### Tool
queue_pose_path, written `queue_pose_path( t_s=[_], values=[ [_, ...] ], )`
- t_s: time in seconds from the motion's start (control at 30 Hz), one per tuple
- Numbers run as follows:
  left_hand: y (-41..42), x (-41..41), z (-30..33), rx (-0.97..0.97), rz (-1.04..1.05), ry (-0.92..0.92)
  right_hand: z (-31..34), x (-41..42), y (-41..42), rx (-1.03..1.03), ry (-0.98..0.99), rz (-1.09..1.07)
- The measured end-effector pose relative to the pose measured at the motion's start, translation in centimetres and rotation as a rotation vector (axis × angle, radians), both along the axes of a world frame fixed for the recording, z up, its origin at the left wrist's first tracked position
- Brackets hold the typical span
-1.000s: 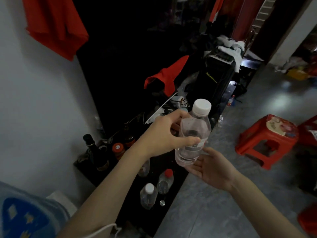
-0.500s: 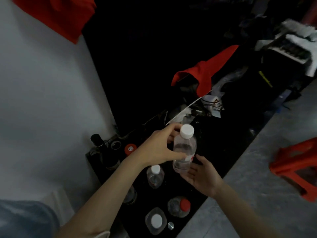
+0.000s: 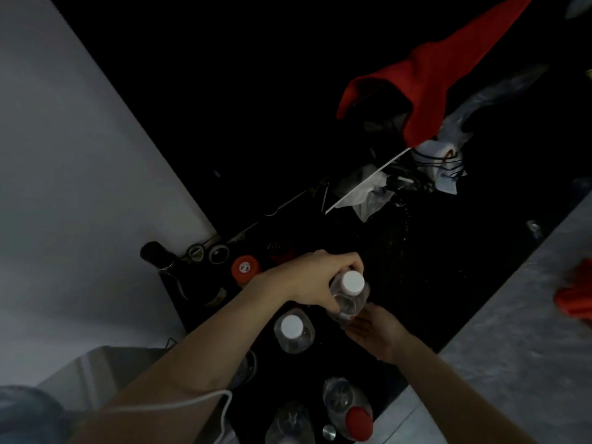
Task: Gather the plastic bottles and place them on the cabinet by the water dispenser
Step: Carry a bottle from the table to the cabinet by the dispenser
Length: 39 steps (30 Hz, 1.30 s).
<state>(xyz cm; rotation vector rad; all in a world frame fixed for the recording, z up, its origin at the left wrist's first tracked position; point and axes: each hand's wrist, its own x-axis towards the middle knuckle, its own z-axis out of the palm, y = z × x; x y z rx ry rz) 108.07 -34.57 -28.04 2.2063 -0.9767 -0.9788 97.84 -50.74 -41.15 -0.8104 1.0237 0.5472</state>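
Observation:
My left hand [image 3: 315, 277] grips a clear plastic bottle [image 3: 349, 299] with a white cap near its neck, upright and low over the black cabinet top [image 3: 426, 283]. Just below the bottle's base lies my right hand [image 3: 371, 328], palm up and fingers apart, touching or nearly touching it. A second white-capped bottle [image 3: 293, 330] stands just left of it. A red-capped bottle [image 3: 350, 411] and another clear bottle [image 3: 290, 424] stand at the near end of the cabinet.
A dark glass bottle [image 3: 169, 267] and an orange-capped bottle [image 3: 245, 267] stand by the white wall. Scissors [image 3: 208, 251], crumpled plastic [image 3: 368, 193] and a red cloth [image 3: 426, 88] lie farther back. The water dispenser's blue jug [image 3: 22, 408] is at lower left. Grey floor [image 3: 512, 347] lies right.
The view has tipped down toward the cabinet. My left hand has lowered the white-capped bottle down beside the other bottles, with my right hand following under its base.

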Motion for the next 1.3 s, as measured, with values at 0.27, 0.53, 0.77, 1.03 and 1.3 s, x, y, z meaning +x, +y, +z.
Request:
queue_pose_path(
  t_s=[0.27, 0.53, 0.77, 1.03, 1.3],
  values=[
    [-1.9, 1.4, -2.1, 0.062, -0.036, 0.12, -1.5, 0.2, -0.7, -0.016, 0.025, -0.073],
    [-2.3, 1.5, -1.0, 0.206, -0.148, 0.056, -0.7, -1.2, -0.6, -0.104, 0.04, -0.057],
    [0.9, -0.8, 4.3, 0.146, 0.161, -0.199, 6.5, -2.0, -2.5, -0.323, -0.116, -0.03],
    [6.0, -7.2, 10.8, 0.211, 0.414, -0.597, 16.6, -2.1, -1.7, -0.897, -0.414, 0.427],
    [11.0, -14.0, 15.6, 0.154, 0.556, -0.738, 26.4, -6.3, 4.6, -1.296, -0.766, 0.806]
  ],
)
